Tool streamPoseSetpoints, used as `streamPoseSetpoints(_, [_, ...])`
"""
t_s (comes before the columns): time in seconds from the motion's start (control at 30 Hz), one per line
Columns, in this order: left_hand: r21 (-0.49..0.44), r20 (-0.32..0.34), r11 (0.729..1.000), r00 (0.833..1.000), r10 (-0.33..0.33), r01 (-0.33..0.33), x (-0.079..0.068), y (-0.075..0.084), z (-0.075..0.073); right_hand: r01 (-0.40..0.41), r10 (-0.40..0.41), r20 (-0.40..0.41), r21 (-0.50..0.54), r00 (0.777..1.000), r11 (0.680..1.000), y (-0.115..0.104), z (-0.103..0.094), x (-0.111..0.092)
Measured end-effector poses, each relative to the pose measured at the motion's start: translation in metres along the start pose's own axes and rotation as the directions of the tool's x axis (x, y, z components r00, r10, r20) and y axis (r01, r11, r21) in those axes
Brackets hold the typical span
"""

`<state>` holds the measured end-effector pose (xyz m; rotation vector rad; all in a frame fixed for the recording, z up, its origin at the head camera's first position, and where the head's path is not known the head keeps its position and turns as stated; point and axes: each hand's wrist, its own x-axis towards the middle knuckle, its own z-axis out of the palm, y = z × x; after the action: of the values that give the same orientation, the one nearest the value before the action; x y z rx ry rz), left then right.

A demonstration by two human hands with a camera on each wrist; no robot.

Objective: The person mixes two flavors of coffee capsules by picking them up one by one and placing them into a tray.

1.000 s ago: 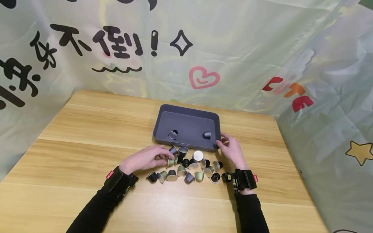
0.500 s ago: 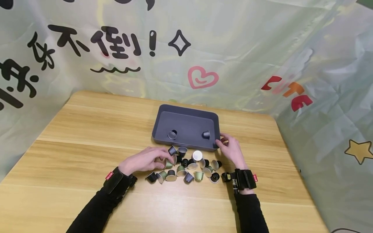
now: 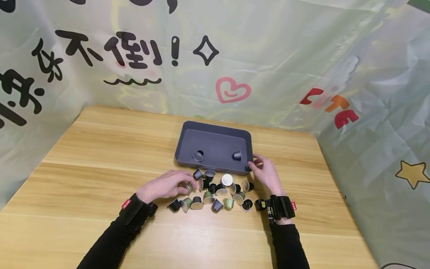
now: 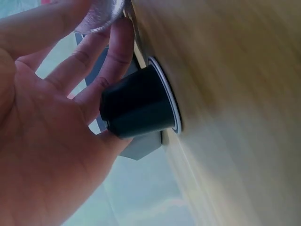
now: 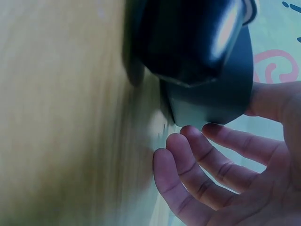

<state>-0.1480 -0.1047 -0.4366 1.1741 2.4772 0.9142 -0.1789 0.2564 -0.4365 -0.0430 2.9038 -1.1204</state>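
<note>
My left hand pinches a green coffee capsule at the left side of a loose group of capsules. In the left wrist view the held capsule's silvery lid shows between thumb and fingers, while a dark capsule lies on the table close to the camera. At the near right corner of the dark grey tray, my right hand grips the wall, thumb at the rim and fingers outside. Inside the tray are two capsules, a black one and a dark grey one.
Several black, green and grey capsules lie in front of the tray, among them one with a white lid and a light green one. The wooden table meets a printed cloth at the back and sides.
My left hand has drawn slightly left with the green capsule, away from the black-bodied capsule beside it. My right hand stays at the tray's corner.
</note>
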Motion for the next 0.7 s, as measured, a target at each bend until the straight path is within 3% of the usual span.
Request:
streamPoseSetpoints(0.13, [-0.015,-0.025,0.999,0.998,-0.050,0.049,-0.002,0.000,-0.006,-0.001,0.001,0.005,0.006,1.000,1.000,0.000,-0.001,0.000])
streamPoseSetpoints(0.27, [-0.001,-0.141,0.992,0.982,-0.123,0.124,0.000,0.000,-0.013,-0.003,0.003,0.009,0.006,1.000,1.000,0.000,-0.001,-0.001])
streamPoseSetpoints(0.5, [-0.023,-0.340,0.978,0.919,-0.201,0.205,0.018,0.002,-0.026,-0.018,0.018,0.010,0.012,1.000,1.000,-0.001,-0.001,-0.003])
streamPoseSetpoints(0.7, [-0.103,-0.419,0.956,0.860,-0.291,0.273,0.027,-0.001,-0.033,-0.010,0.010,0.011,0.026,1.000,1.000,-0.001,-0.002,-0.004])
